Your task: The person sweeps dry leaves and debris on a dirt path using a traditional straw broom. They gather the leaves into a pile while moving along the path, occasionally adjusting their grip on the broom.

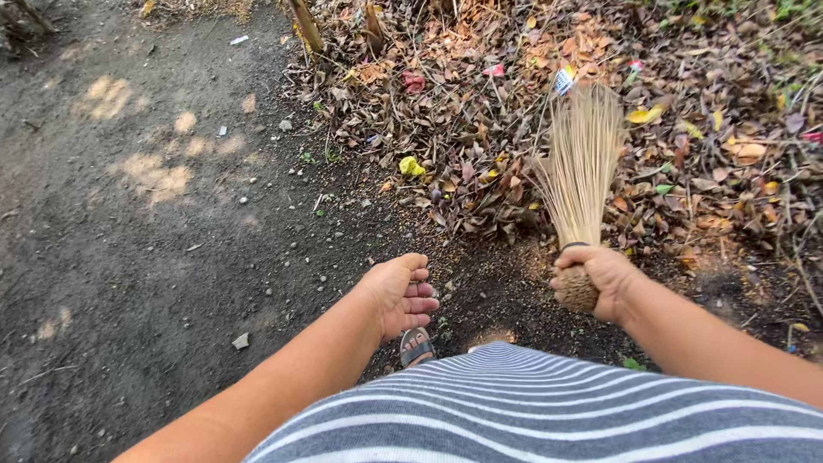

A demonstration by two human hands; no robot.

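Note:
My right hand (600,279) grips the bound base of a stick broom (579,167), whose pale bristles fan upward over a heap of dry brown leaves (480,111). My left hand (400,293) hangs empty in front of me, palm turned sideways and fingers loosely curled, above bare dark soil. Below it my sandalled foot (417,345) shows on the ground. My grey and white striped garment (531,411) fills the bottom of the view.
Dark bare earth (146,257) with small stones spreads to the left. The leaf heap holds scraps of litter, red (413,81) and yellow (411,166) pieces. Thin plant stems (304,26) stand at the top middle.

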